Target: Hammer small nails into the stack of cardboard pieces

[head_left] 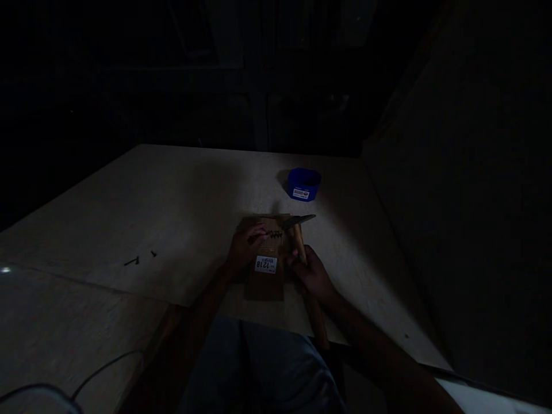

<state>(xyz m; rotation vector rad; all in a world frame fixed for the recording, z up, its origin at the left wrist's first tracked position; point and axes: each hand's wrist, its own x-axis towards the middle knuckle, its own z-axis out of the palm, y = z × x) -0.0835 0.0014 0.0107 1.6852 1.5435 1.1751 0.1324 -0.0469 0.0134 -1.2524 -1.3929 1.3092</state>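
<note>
Right hand (317,277) closed around the wooden handle of a hammer (298,234), its head at the far right corner of the cardboard piece (264,288). Left hand (241,247) over the cardboard piece's left side, fingertips at a row of small dark pieces (276,234) on it; cannot tell whether pinching one. Blue container (301,195) beyond the cardboard piece, slightly right.

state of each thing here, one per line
Blue plastic tub, upright, open-topped
Wood-handled metal hammer, tilted, held
Right hand, closed around hammer
Left hand, fingertips at dark ridged metal piece, grip unclear
Brown cardboard, lying on pale table
White label, upside down to camera
Two small dark metal pieces, loose
Grey cable, curving
</note>
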